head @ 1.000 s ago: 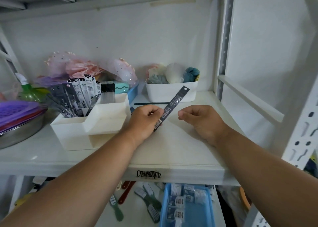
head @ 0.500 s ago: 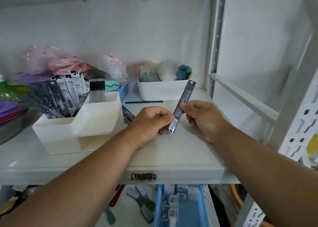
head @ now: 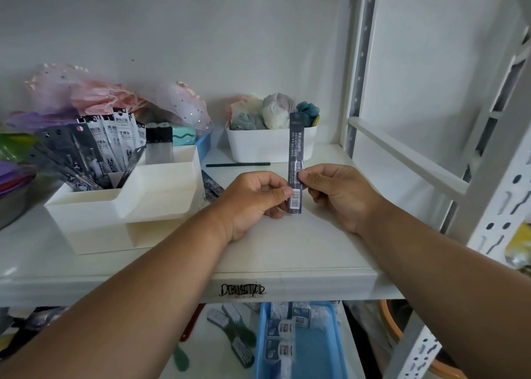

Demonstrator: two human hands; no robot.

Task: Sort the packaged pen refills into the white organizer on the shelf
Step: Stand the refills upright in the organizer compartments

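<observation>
Print on refill pack [head: 296,151] too small to read. Frame centre: pack upright, pinched low by left hand [head: 253,200] and at mid-height by right hand [head: 336,194], fingers curled. White organizer [head: 94,215] centre-left, holding other packs.

head cam | faces fwd+down | close on shelf [head: 287,263] | both forearms enter from bottom

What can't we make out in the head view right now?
- Refill pack: held upright by left hand and right hand; print too small to read, its middle hidden by fingers.
- White organizer: lower front drawer's contents hidden by its own wall.
- Loose pack beside the organizer: mostly hidden behind the left hand.
- Metal bowl: cut off by the left edge.
</observation>
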